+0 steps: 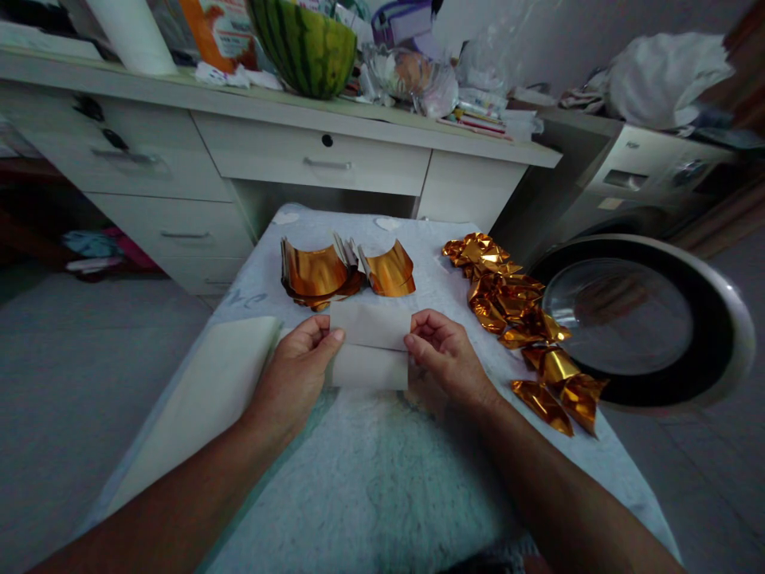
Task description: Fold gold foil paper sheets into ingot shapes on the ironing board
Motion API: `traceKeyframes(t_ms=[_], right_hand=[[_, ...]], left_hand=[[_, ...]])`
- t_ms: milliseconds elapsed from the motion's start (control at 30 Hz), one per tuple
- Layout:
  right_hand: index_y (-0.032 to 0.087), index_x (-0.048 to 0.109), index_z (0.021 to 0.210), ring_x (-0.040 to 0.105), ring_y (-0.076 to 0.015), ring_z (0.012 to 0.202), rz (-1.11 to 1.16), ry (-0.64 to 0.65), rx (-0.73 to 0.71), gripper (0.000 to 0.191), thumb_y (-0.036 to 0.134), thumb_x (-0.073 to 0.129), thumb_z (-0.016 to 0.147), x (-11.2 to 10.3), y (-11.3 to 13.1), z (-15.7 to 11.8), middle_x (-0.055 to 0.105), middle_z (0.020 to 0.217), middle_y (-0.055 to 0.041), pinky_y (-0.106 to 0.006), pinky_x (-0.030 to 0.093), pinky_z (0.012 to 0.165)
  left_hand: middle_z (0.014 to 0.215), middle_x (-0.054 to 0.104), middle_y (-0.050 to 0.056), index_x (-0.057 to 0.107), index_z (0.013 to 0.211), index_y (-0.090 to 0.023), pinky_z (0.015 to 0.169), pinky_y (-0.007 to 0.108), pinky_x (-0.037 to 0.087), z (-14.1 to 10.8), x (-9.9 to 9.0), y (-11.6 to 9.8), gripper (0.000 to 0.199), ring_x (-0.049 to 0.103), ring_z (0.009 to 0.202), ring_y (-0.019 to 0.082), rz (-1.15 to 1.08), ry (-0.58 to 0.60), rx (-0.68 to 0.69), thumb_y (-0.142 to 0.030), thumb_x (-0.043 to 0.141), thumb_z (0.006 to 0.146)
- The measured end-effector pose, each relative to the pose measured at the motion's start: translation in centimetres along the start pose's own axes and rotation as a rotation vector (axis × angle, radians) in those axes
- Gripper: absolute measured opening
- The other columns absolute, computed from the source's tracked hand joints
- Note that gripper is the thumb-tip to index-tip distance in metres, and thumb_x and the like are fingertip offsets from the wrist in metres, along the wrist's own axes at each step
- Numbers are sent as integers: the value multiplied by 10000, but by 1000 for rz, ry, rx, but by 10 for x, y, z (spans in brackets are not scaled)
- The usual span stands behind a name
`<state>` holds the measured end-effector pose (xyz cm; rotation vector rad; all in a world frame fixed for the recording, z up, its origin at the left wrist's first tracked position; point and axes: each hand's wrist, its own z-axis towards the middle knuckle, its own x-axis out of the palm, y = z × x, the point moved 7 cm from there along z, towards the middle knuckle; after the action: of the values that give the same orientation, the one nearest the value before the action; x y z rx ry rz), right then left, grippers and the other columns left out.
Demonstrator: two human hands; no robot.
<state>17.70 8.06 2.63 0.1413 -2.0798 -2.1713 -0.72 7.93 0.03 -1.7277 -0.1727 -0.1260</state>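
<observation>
Between my two hands is a white sheet of paper (370, 327), its pale side facing me, with a crease or edge running across its middle. My left hand (304, 359) pinches the paper's left edge between thumb and fingers. On the opposite edge, my right hand (445, 351) grips it the same way. Just beyond the paper lie curled gold foil sheets (316, 271), stacked, and a smaller curled pile of gold foil sheets (391, 267) to their right. Folded gold foil pieces (505, 299) trail down the right side of the cloth.
A pale blue cloth (358, 478) covers the table, with a whitish sheet (197, 399) at its left. Behind stands a white desk (370, 159) bearing a cut watermelon (307, 48) and clutter. At right, a washing machine's round door (633, 319) hangs open near the table edge.
</observation>
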Motion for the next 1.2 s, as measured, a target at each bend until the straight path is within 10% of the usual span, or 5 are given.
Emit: traceKeyframes(t_ms=[233,400,600,833,1200], right_hand=[[256,407,967,462,-98,530,2,-43,36,309,294,638,765,-4,-14,6,511,679,90,-200,350,480],[201,525,831,475,-104,622,-360,50,-50,33,183,527,804,-6,-15,8,488,689,50,-218,366,568],[192,587,818,490,-120,650,-780,127,-135,166,63,502,757,-2,-11,8,544,685,34,-244,367,639],[184,608,870,501,-149,746,-969,178,-198,194,44,519,768,5,-11,5,566,745,7,-271,369,709],[179,588,952,509,-139,771,-979,223,-192,181,96,598,791,-1,-9,3,550,901,-19,-273,395,706]], left_hand=[[692,582,-83,411,1058,-273,521,221,365,0,-5,-5,336,549,555,135,247,-9,69,-257,622,796],[616,505,-84,403,1042,-273,538,259,301,-7,0,-17,259,506,527,159,707,37,213,-253,547,828],[602,465,-64,445,1073,-258,566,288,294,-11,9,-17,288,531,568,204,1040,106,258,-259,553,806],[1048,584,94,627,1008,-235,795,420,398,-20,19,-20,238,518,968,301,1378,99,568,-185,579,780],[1005,631,42,689,1109,-296,829,357,424,-19,39,7,403,530,927,221,1142,520,543,-117,432,855]])
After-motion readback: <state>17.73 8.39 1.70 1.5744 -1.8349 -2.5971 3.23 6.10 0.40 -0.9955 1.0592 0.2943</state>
